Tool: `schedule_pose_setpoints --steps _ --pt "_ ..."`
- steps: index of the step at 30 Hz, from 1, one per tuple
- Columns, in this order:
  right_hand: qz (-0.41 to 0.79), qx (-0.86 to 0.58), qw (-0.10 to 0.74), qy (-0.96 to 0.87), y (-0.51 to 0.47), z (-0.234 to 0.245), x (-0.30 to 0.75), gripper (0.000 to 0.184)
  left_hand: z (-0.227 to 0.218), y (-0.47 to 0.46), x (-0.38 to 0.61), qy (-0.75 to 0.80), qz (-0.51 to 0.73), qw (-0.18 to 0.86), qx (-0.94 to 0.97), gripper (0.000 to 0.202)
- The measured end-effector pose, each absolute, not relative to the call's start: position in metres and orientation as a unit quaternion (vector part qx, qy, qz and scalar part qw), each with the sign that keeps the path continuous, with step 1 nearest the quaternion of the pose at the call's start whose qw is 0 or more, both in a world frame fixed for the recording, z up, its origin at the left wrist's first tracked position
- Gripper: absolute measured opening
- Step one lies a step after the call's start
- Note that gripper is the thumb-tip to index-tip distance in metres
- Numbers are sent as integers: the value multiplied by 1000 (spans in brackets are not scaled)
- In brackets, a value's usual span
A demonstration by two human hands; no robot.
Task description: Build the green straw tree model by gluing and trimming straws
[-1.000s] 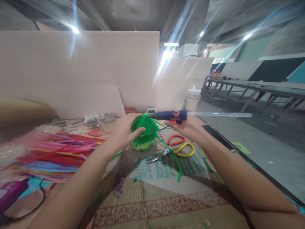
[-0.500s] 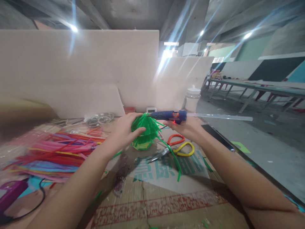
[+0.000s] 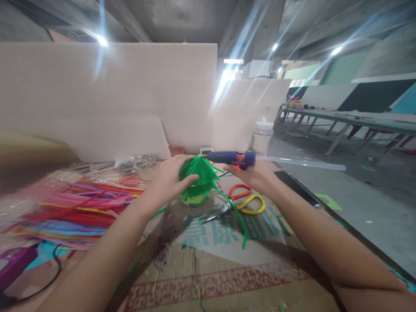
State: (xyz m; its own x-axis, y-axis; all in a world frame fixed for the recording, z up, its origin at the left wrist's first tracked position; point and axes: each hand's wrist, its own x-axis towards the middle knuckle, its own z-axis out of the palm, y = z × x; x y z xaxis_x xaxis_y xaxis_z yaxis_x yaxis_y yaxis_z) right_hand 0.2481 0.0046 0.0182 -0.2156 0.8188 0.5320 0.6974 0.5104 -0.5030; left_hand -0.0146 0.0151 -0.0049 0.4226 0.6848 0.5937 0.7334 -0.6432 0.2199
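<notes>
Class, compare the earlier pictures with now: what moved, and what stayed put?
The free end of the clear glue stick has dipped slightly. Nothing was grasped or released: the left hand still holds the green piece, the right hand the glue gun. The scissors stayed put.

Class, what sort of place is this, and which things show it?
Probably a craft workshop: the right hand holds a glue gun, with scissors and a heap of coloured strips lying nearby.
</notes>
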Motion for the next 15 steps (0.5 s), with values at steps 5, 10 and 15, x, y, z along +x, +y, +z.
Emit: schedule_pose_setpoints --steps 5,10,15 --pt "57 -498 379 -778 3 20 249 35 -5 14 -14 -422 -335 34 -842 47" --pt "50 -504 372 -778 3 20 249 35 -5 14 -15 -424 -332 33 -842 48" --pt "60 -502 384 -773 6 17 249 35 -7 16 -15 -423 -331 35 -843 49"
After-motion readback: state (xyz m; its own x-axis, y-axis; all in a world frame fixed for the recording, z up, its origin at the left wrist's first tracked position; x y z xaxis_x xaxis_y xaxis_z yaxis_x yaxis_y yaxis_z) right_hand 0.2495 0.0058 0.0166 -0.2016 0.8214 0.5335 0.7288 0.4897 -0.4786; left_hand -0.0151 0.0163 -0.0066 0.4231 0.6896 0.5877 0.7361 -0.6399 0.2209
